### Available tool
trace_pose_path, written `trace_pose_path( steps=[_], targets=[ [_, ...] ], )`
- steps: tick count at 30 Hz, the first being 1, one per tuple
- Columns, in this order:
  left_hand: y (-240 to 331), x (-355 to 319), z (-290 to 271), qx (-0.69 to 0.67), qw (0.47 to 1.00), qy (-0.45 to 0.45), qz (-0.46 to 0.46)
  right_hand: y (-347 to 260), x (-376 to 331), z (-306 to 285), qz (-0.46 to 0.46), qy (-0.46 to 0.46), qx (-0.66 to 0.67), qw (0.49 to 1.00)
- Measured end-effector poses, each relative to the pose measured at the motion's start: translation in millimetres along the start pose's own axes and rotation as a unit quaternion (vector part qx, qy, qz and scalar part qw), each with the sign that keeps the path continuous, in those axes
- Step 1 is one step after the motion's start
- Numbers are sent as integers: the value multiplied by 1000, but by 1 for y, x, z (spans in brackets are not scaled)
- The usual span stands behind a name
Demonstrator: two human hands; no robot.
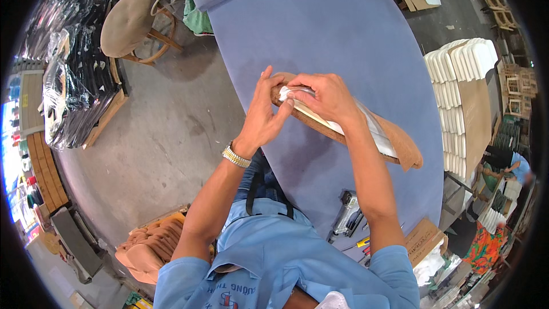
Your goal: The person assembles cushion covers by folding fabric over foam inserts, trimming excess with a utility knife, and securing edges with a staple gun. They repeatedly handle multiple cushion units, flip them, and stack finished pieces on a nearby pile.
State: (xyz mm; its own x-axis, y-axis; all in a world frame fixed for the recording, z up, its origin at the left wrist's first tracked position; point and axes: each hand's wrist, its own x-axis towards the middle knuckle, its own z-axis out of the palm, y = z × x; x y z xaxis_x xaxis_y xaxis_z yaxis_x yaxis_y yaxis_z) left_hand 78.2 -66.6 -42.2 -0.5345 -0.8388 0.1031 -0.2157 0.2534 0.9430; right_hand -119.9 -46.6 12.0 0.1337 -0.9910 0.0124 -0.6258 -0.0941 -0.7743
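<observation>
A long, narrow padded piece [320, 127] lies slantwise across the blue-covered table [309, 34], with brown fabric round its outside and a white inner layer [374, 131] showing. At its far left end, my left hand [264, 109] rests with fingers stretched out and thumb apart, against the brown edge. My right hand [326, 97] is bent over the same end, its fingers closed on the white padding [286, 92]. A loose flap of brown fabric [403, 143] spreads at the near right end. What lies beneath my right palm is hidden.
A staple gun [345, 214] and a yellow-handled tool [363, 242] lie near my body on the table. A cardboard box [424, 239] stands at the right. White padded pieces [452, 97] are stacked beyond the table, brown ones [151, 246] at lower left. A round stool [127, 23] stands far left.
</observation>
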Motion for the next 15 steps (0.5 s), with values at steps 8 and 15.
trace_pose_path(
  steps=[8, 15],
  targets=[
    [16, 22, 7, 59, 996, 41, -59, -12, -8, -4, 2, 79, -96, 992],
    [35, 38, 10, 102, 982, 117, -111, -1, 9, -10, 10, 77, -81, 994]
  ],
)
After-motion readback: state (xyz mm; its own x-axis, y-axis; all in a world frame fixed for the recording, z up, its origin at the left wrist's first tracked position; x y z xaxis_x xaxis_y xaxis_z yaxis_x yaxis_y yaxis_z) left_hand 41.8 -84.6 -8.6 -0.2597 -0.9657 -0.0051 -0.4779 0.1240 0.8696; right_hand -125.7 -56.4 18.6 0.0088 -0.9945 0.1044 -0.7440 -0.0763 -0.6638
